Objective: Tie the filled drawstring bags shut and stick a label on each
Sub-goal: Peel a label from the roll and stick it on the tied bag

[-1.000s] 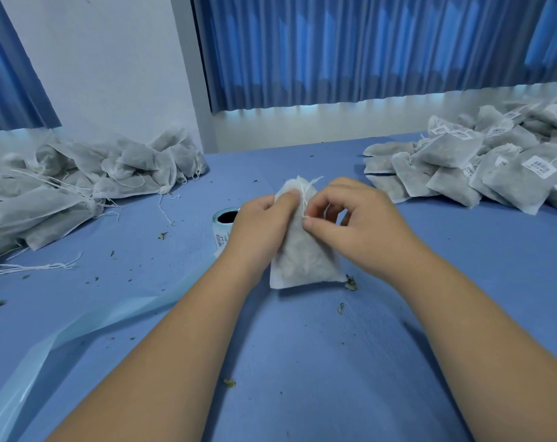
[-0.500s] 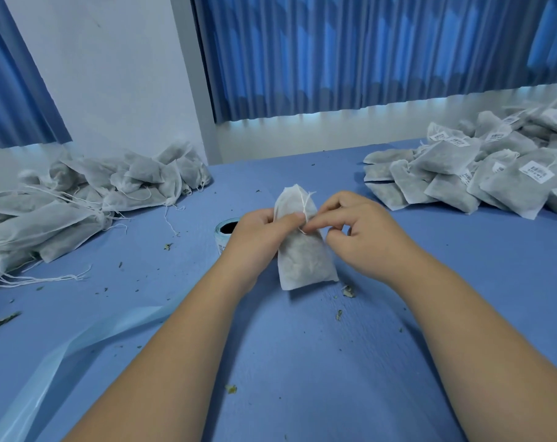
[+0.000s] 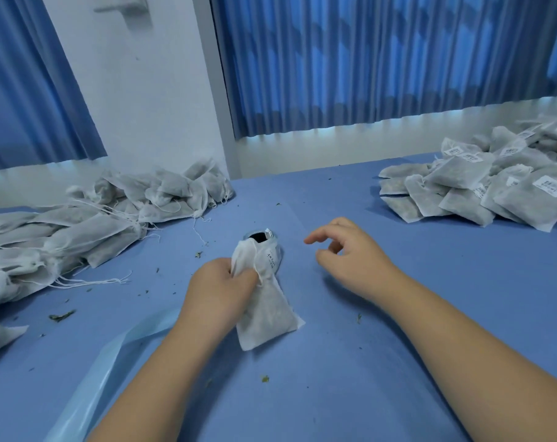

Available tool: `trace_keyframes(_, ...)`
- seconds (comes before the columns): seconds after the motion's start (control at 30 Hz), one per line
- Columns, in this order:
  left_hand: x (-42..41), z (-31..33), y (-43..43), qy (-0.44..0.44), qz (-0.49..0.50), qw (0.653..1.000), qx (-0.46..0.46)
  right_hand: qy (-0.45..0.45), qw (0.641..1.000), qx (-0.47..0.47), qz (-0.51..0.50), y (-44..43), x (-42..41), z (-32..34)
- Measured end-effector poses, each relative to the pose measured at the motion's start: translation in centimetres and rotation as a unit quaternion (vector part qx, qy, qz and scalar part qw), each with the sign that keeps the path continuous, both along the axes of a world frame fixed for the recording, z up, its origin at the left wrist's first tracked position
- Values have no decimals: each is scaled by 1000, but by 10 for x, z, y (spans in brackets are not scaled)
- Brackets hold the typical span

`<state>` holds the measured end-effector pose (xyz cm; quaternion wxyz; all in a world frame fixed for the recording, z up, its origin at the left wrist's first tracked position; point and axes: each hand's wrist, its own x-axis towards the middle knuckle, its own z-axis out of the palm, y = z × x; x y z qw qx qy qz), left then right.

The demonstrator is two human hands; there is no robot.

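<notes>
1. Change: the right hand [image 3: 350, 253] has left the neck of the drawstring bag [image 3: 267, 307], which both hands held a moment ago. The bag has tipped over from upright and is now in the left hand [image 3: 221, 291] alone.
2. Drawstring bag: white, filled, at the middle of the table [image 3: 398, 362]. Its bottom corner points toward the near edge and its gathered top toward the far edge. A white string [image 3: 258, 275] trails down from the neck.
3. Left hand: fingers curled tight round the bag's neck.
4. Right hand: just right of the bag and apart from it, above the cloth. The fingers are loosely bent and spread, holding nothing.
5. Label roll [image 3: 264, 239]: directly behind the bag's top and partly hidden by it, with a dark core and a printed label on its side.
6. Backing strip [image 3: 111, 355]: pale blue, running from under the left forearm to the near left corner.
7. Untied bags [image 3: 95, 218]: heaped along the left edge, strings loose.
8. Labelled bags [image 3: 481, 183]: heaped at the far right corner, white stickers facing up.
9. Dried green crumbs [image 3: 62, 315]: scattered over the cloth.
</notes>
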<state>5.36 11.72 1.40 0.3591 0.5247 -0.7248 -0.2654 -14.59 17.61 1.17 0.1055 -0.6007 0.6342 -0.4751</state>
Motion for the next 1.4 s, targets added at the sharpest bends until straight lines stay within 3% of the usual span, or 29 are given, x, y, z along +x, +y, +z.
trace_keyframes(0.17, 13, -9, -3, -60, 30, 997, -41, 148, 982, 110, 31, -10, 24, -14)
trace_keyframes(0.3, 22, -8, -14, -63, 26, 998, -15, 172, 979, 106, 28, -18, 41, -12)
trace_keyframes(0.57, 56, -18, -18, 36, 26, 999, 14, 96, 989, 96, 61, -47, 76, -5)
trace_keyframes(0.63, 55, -22, -16, 51, 22, 998, 7, 120, 986, 101, 65, -51, 85, -13)
trace_keyframes(0.73, 51, -25, -16, 49, 14, 999, -6, 146, 983, 97, 61, -52, 84, -17)
trace_keyframes(1.4, 50, -30, -16, 61, -9, 998, -2, -8, 997, 60, 43, -37, 75, -10)
